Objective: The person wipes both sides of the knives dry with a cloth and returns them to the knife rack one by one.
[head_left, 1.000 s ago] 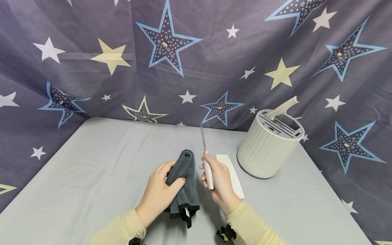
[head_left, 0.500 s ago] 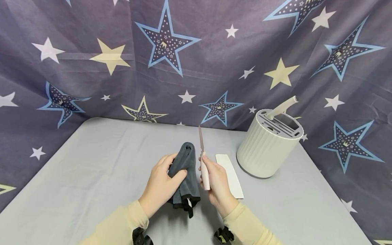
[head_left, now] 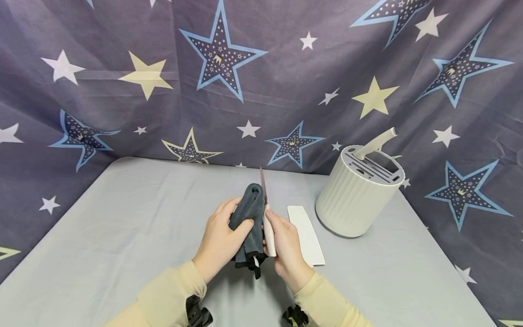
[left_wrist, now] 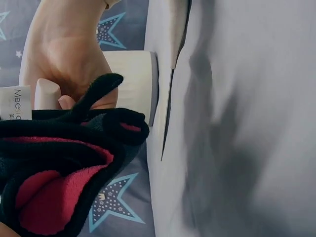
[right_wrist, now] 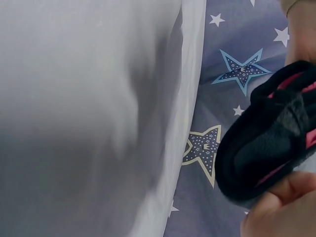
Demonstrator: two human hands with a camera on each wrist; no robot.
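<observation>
My left hand [head_left: 222, 236] grips a folded dark grey towel [head_left: 252, 204] with black edging, thumb across its front. Pinkish-red lining shows inside the folds in the left wrist view, beside a white tag [left_wrist: 16, 102]. My right hand [head_left: 288, 245] holds a small knife [head_left: 269, 231] by its white handle, its narrow pinkish blade pointing up and away. The blade stands right along the towel's right side and overlaps its edge in the head view. Beside my right hand lies another knife [head_left: 305, 235], flat on the table with a broad white blade; its handle is hidden behind my wrist.
A ribbed cream knife block [head_left: 351, 197] stands at the back right, with slots in its grey top and one pale handle [head_left: 377, 143] sticking out. A star-patterned curtain [head_left: 163, 113] hangs behind and around the grey-covered table [head_left: 122, 236].
My left hand has moved forward and to the right with the towel. The small knife in my right hand has shifted slightly left, closing the gap between blade and towel.
</observation>
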